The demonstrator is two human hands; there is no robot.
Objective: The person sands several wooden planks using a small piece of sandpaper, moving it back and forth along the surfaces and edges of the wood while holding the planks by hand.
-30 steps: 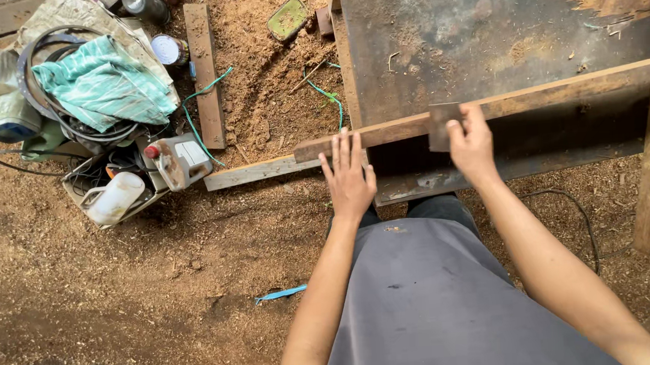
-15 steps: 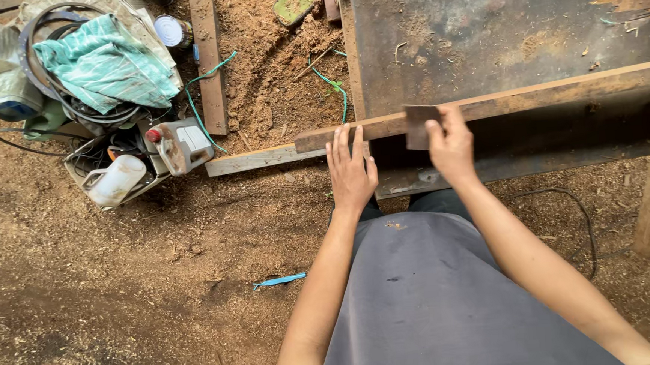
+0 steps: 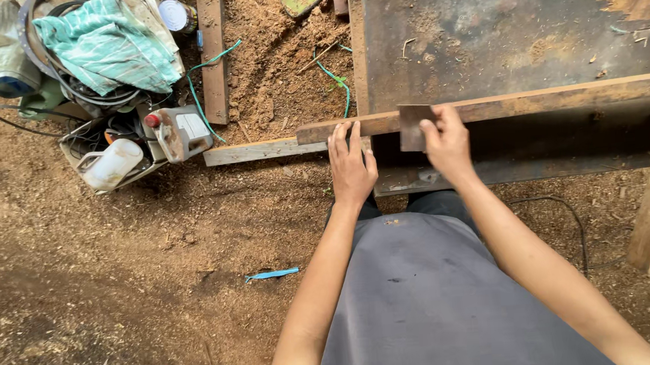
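Plank (image 3: pixel 531 102) lying across dark counter (image 3: pixel 511 28), left hand (image 3: pixel 352 166) flat, fingers spread on its near end; right hand (image 3: pixel 446 141) pinching scraper (image 3: pixel 414 127) against its edge.

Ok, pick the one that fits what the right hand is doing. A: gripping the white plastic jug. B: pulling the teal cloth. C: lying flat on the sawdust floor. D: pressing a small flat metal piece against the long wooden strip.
D: the right hand holds a small flat metal piece against the long wooden strip on the dark workbench, while the left hand rests on the strip's near end.
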